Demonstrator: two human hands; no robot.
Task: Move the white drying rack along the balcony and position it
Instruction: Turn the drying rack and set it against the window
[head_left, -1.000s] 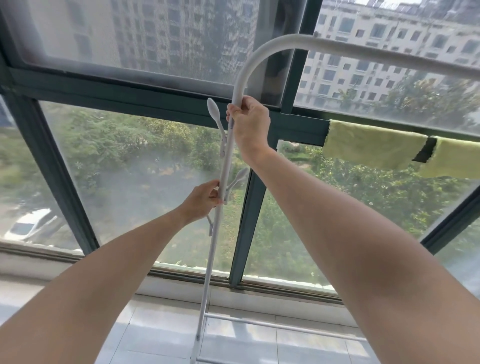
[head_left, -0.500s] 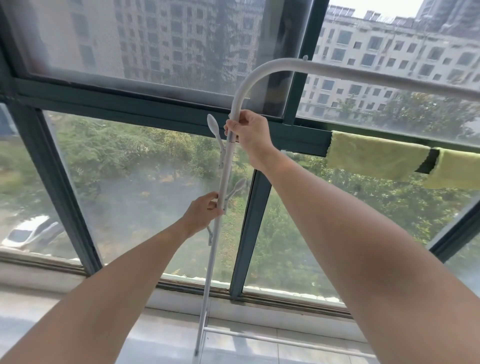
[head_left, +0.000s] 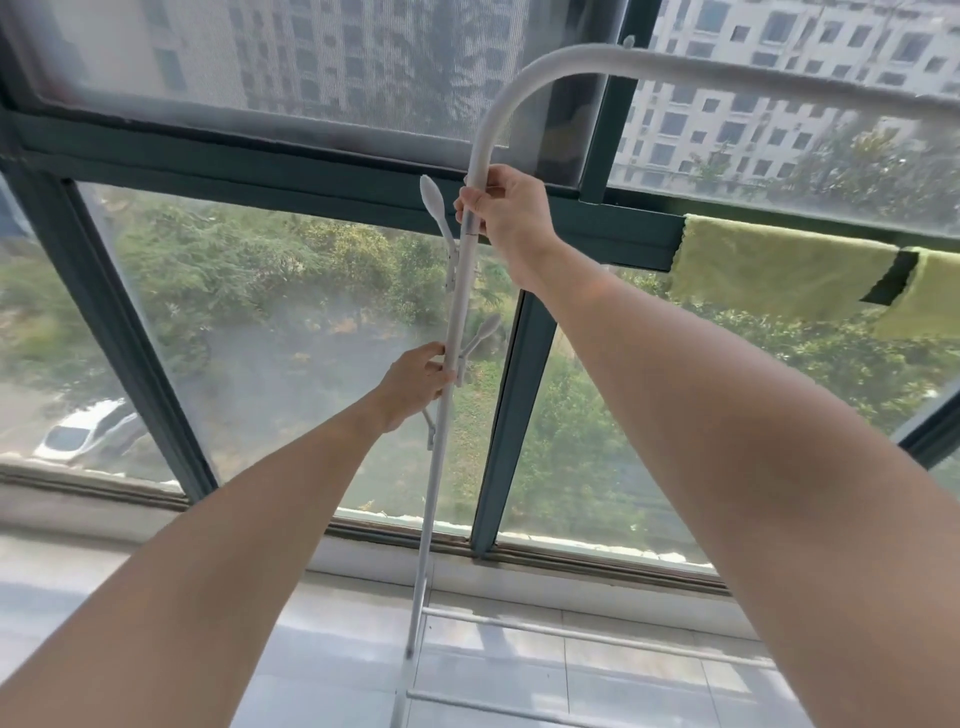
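Both hands are closed round the rack's (head_left: 457, 312) upright pole: the right hand (head_left: 511, 218) high, just under the bend, the left hand (head_left: 418, 382) lower, at 7 o'clock from it (beside a peg). The rack stands on the floor tiles (head_left: 332, 649) before the window frame (head_left: 511, 415); a green cloth (head_left: 779, 273) hangs at 3 o'clock.

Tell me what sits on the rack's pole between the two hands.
In the head view, between the right hand and left hand, the drying rack pole carries white hook arms; no cloth there.
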